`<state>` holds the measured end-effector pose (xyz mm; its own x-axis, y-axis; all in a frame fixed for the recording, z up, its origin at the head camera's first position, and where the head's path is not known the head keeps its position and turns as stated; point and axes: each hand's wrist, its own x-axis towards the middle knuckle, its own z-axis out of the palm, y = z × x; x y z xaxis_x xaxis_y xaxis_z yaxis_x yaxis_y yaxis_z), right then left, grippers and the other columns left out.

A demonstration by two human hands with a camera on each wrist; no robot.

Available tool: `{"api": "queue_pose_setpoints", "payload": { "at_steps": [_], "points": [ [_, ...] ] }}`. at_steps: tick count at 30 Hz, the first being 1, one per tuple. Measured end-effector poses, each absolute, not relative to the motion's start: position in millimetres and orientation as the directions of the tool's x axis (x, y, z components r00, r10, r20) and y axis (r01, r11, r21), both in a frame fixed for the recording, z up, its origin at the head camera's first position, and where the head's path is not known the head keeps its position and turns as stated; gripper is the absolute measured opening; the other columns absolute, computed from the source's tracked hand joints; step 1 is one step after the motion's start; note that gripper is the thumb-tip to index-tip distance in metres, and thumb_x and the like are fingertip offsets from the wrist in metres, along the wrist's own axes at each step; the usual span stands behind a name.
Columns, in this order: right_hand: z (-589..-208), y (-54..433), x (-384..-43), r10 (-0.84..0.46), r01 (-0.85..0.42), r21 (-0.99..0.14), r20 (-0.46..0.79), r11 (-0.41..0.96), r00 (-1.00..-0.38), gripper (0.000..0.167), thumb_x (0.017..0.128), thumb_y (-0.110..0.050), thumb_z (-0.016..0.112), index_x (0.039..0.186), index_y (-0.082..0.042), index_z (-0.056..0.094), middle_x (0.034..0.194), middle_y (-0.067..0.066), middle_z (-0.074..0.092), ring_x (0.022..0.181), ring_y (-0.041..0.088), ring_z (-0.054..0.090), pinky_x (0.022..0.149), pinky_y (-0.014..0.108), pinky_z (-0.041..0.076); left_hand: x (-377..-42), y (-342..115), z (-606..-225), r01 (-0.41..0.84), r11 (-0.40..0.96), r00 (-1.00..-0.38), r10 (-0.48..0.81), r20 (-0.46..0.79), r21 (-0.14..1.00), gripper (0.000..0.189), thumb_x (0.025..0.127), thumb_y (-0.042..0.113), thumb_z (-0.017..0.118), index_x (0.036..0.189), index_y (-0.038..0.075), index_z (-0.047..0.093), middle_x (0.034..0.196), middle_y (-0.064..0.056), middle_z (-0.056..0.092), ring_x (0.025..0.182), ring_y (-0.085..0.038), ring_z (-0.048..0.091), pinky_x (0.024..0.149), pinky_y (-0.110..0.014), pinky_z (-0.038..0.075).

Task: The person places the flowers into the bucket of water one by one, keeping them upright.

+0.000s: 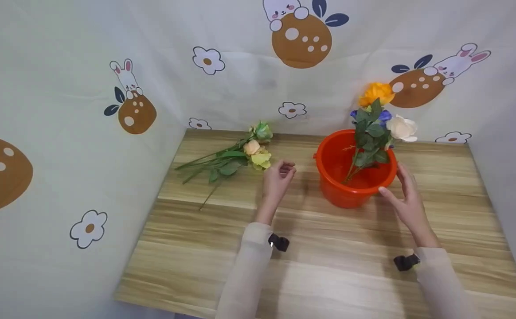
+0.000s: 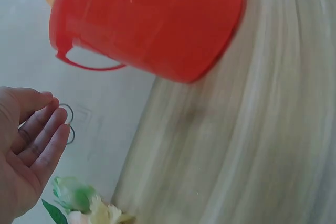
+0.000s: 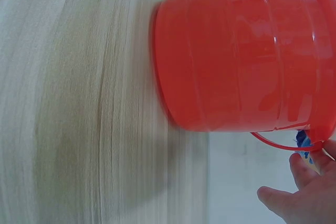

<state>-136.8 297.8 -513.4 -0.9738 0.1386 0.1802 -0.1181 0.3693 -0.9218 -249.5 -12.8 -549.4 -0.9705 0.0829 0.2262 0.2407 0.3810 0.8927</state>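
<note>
A red bucket (image 1: 345,197) stands upright toward the back right of the table. Leaning in it are artificial flowers: an orange bloom (image 1: 377,94), a white rose (image 1: 403,128) and blue blossoms (image 1: 385,116), their stems reaching the inside. My right hand (image 1: 408,201) is at the bucket's right side, thumb spread from the fingers, fingertips at the rim near the handle (image 3: 281,144). Between the bucket and the loose flowers, my left hand (image 1: 277,180) hovers with fingers loosely bent and nothing in them. Close beyond it lie a green bloom (image 1: 263,132), a peach rose (image 1: 252,147) and a yellow bloom (image 1: 261,160).
Stems (image 1: 205,160) of the loose flowers point left across the wood-grain table (image 1: 187,248). A pale printed curtain (image 1: 236,93) hangs behind the table's back edge and along both sides. Each wrist carries a small black camera mount (image 1: 279,242).
</note>
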Motion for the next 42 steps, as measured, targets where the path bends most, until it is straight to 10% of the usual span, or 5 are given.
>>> {"api": "queue_pose_setpoints", "payload": {
  "at_steps": [21, 29, 42],
  "points": [
    [-548.2, 315.4, -149.5, 0.150, -0.089, -0.928, 0.152, 0.362, -0.977, 0.082, 0.093, -0.009, 0.069, 0.159, -0.012, 0.021, 0.165, 0.014, 0.021, 0.151, 0.036, 0.022, 0.127, 0.047, 0.016, -251.1, -74.1, -593.3, 0.100, 0.538, -0.987, -0.054, 0.153, 0.837, 0.015, 0.091, 0.007, 0.070, 0.104, 0.001, 0.072, 0.098, -0.012, 0.075, 0.094, -0.027, 0.072, 0.088, -0.039, 0.058],
    [-548.5, 315.3, -149.8, 0.135, -0.126, -0.928, 0.184, 0.351, -0.974, 0.080, 0.094, -0.010, 0.068, 0.159, -0.015, 0.023, 0.164, 0.012, 0.023, 0.151, 0.034, 0.023, 0.127, 0.029, 0.018, -251.8, -95.1, -601.0, 0.045, 0.589, -0.986, -0.106, 0.132, 0.807, 0.021, 0.092, 0.011, 0.070, 0.112, 0.005, 0.071, 0.105, -0.007, 0.075, 0.101, -0.025, 0.070, 0.093, -0.040, 0.055],
    [-551.6, 316.1, -150.2, 0.134, -0.128, -0.929, 0.184, 0.348, -0.974, 0.082, 0.093, -0.010, 0.069, 0.160, -0.015, 0.020, 0.165, 0.015, 0.020, 0.151, 0.037, 0.022, 0.128, 0.047, 0.014, -253.6, -121.0, -609.3, -0.038, 0.675, -0.971, -0.200, 0.133, 0.737, 0.028, 0.090, 0.016, 0.073, 0.118, 0.013, 0.069, 0.120, -0.006, 0.071, 0.117, -0.028, 0.064, 0.101, -0.044, 0.050]
  ]
}}
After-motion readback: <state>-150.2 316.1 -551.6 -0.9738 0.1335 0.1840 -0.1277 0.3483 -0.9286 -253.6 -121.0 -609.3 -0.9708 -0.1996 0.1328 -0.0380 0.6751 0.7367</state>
